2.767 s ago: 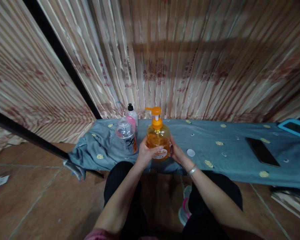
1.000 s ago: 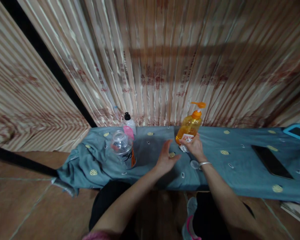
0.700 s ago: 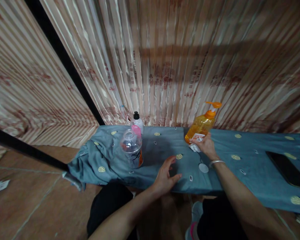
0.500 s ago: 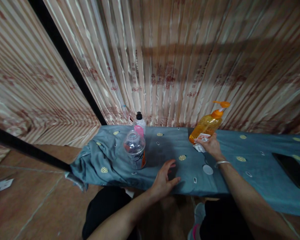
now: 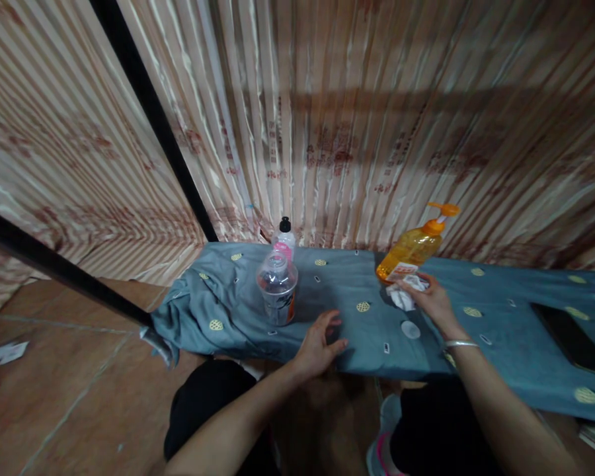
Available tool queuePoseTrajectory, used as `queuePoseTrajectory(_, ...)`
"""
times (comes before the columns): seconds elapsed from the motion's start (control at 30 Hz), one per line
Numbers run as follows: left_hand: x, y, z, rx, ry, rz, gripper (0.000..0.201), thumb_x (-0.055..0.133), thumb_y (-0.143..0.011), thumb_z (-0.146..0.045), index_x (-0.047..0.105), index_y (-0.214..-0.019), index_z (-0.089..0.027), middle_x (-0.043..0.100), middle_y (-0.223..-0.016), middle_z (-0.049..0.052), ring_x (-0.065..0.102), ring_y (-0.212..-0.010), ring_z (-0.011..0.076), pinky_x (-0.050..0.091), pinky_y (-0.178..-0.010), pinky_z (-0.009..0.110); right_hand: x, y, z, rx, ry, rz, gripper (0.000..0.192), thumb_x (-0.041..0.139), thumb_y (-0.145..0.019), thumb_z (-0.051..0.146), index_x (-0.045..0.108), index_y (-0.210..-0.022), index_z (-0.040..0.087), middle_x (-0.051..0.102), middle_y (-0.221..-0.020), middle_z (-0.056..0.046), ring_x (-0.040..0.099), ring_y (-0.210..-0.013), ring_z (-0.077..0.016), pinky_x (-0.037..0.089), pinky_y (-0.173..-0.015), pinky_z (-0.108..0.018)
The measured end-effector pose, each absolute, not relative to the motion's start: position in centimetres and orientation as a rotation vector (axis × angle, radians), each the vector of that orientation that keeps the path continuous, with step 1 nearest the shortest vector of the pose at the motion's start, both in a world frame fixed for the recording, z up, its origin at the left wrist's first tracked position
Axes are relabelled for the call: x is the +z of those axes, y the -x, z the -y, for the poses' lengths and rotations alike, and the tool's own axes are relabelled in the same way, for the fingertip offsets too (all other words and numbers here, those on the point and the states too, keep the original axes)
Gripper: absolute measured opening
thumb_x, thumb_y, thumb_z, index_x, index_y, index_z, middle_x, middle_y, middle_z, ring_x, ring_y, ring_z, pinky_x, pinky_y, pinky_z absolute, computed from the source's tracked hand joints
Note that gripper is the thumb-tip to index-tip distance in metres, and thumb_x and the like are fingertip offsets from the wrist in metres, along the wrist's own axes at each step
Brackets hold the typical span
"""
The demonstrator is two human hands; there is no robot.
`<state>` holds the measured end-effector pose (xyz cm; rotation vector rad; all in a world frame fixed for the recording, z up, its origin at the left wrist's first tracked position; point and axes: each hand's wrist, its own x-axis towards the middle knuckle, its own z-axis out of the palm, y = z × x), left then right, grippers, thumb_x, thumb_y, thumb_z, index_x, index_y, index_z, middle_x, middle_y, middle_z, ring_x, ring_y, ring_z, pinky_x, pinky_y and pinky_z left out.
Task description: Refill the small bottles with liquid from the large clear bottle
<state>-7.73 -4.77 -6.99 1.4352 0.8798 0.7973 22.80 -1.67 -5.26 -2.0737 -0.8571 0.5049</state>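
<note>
Left grip (image 5: 316,347) is open with nothing in it, while the right grip (image 5: 436,304) holds a white crumpled tissue (image 5: 401,296) between thumb and fingers, low in front of an orange pump bottle (image 5: 414,248). This bottle is see-through, partly filled with amber liquid. The left fingers are curved near the worktop's (image 5: 337,291) front edge; the right hand reaches forward. From left to right are a clear plastic container (image 5: 279,291), partly hiding a black-capped squeeze bottle (image 5: 284,239), then a white disc (image 5: 410,329) and a black phone (image 5: 570,337).
</note>
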Motion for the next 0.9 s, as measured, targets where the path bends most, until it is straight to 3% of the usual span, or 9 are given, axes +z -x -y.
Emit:
queuePoseTrajectory(0.13, -8.2, 7.4, 4.7, 0.788, -1.242, -0.876, 0.058, 0.076, -0.068, -0.019, 0.056, -0.123, -0.018, 0.055, -0.134, 0.016, 0.057, -0.119, 0.0295, 0.046, -0.101, 0.048, -4.4, -18.6, 4.6, 0.774, 1.85, 0.779, 0.031, 0.064, -0.088, 0.03, 0.057, -0.115, 0.018, 0.064, -0.097, -0.002, 0.061, -0.071, -0.0127, 0.053, -0.059, -0.028)
queuePoseTrajectory(0.23, -9.0, 6.9, 4.5, 0.807, -0.969, -0.901, 0.065, 0.083, -0.062, -0.026, 0.056, -0.12, -0.016, 0.051, -0.137, 0.02, 0.056, -0.12, 0.0302, 0.047, -0.099, 0.046, -4.7, -14.6, 6.0, 1.061, 1.658, 0.749, 0.017, 0.061, -0.09, 0.031, 0.062, -0.1, 0.016, 0.063, -0.084, 0.001, 0.058, -0.062, -0.0094, 0.05, -0.053, -0.024)
queuePoseTrajectory(0.33, -8.9, 6.7, 4.4, 0.818, -0.821, -0.904, 0.065, 0.086, -0.058, -0.034, 0.059, -0.115, -0.017, 0.058, -0.131, 0.018, 0.059, -0.117, 0.0278, 0.045, -0.101, 0.042, -5.7, -11.2, 6.5, 1.265, 1.53, 0.654, 0.019, 0.06, -0.091, 0.034, 0.061, -0.099, 0.016, 0.063, -0.083, 0.001, 0.056, -0.059, -0.0087, 0.049, -0.051, -0.023)
queuePoseTrajectory(0.47, -7.9, 7.4, 4.3, 0.771, -0.732, -0.764, 0.055, 0.08, -0.064, -0.046, 0.063, -0.108, -0.018, 0.069, -0.113, 0.011, 0.065, -0.105, 0.0242, 0.048, -0.095, 0.039, -7.0, -8.5, 6.4, 1.398, 1.387, 0.554, 0.026, 0.055, -0.093, 0.04, 0.061, -0.102, 0.016, 0.063, -0.087, 0.0, 0.058, -0.062, -0.0101, 0.05, -0.054, -0.026)
queuePoseTrajectory(0.63, -7.2, 8.2, 4.1, 0.779, -0.562, -0.791, 0.041, 0.068, -0.073, -0.053, 0.063, -0.093, -0.017, 0.07, -0.096, 0.009, 0.067, -0.088, 0.0207, 0.052, -0.082, 0.035, -7.4, -7.6, 6.6, 1.426, 1.274, 0.573, 0.032, 0.052, -0.093, 0.045, 0.061, -0.106, 0.017, 0.066, -0.093, -0.003, 0.063, -0.071, -0.0137, 0.054, -0.064, -0.032)
queuePoseTrajectory(0.9, -7.5, 8.0, 3.0, 0.938, -0.729, -0.846, 0.045, 0.08, -0.061, -0.046, 0.065, -0.089, -0.015, 0.068, -0.09, 0.005, 0.065, -0.081, 0.0167, 0.055, -0.073, 0.029, -6.9, -8.8, 5.4, 1.326, 1.373, 0.816, 0.026, 0.058, -0.091, 0.038, 0.062, -0.105, 0.016, 0.067, -0.099, -0.004, 0.065, -0.08, -0.0159, 0.056, -0.07, -0.036)
